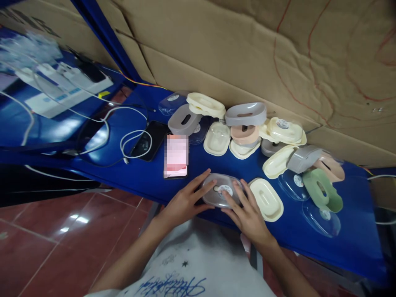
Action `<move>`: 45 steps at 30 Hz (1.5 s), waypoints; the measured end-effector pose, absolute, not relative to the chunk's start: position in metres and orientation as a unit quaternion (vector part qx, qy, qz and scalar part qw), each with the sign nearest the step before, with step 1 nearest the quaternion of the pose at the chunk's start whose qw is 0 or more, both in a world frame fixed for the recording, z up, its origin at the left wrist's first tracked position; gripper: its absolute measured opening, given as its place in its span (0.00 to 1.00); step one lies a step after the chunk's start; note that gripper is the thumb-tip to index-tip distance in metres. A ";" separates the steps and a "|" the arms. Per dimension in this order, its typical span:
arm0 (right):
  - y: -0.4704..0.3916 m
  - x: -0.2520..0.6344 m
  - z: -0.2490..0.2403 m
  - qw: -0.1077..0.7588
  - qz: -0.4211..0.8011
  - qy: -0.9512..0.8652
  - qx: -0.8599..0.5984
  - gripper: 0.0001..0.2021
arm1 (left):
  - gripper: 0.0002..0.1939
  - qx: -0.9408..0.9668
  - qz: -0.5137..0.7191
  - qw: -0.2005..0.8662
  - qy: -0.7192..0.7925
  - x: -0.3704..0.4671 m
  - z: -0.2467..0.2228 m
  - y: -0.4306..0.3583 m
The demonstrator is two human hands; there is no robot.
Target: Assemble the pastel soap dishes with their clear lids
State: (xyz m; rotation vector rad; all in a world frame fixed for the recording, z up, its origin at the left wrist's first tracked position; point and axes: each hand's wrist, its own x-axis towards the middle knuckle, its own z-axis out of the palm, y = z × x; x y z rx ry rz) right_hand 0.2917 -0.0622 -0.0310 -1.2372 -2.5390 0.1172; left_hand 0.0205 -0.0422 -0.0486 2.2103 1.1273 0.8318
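Observation:
A grey soap dish under a clear lid (221,203) lies close to the table's front edge, a round white sticker on top. My left hand (189,201) grips its left end, thumb along the near side and fingers over the lid. From the right, my right hand (250,215) presses its fingers on the lid and its near edge. Just right of that hand rests a cream tray (266,200). Farther right lie a clear lid (294,185), a green soap dish part (322,190) and another clear lid (322,218).
Behind my hands are cream dish parts (217,139), a grey dish (185,120) and a pink piece (245,134). A lit phone (176,156) and a dark phone (156,138) with a white cable lie left. Cardboard (232,49) backs the blue table (136,177); a power strip (71,95) sits far left.

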 end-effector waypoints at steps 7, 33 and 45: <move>-0.075 0.283 -0.038 0.176 0.027 -0.875 -0.449 0.35 | 0.44 0.816 0.297 0.257 0.424 0.019 -0.050 -0.047; -0.144 0.651 -0.086 0.269 -0.275 -0.426 -0.819 0.48 | 0.12 0.929 0.200 0.146 0.275 0.085 -0.040 -0.031; -0.059 0.440 -0.035 0.346 -0.145 -0.641 -0.670 0.15 | 0.09 0.893 0.267 0.118 0.343 0.068 -0.042 -0.031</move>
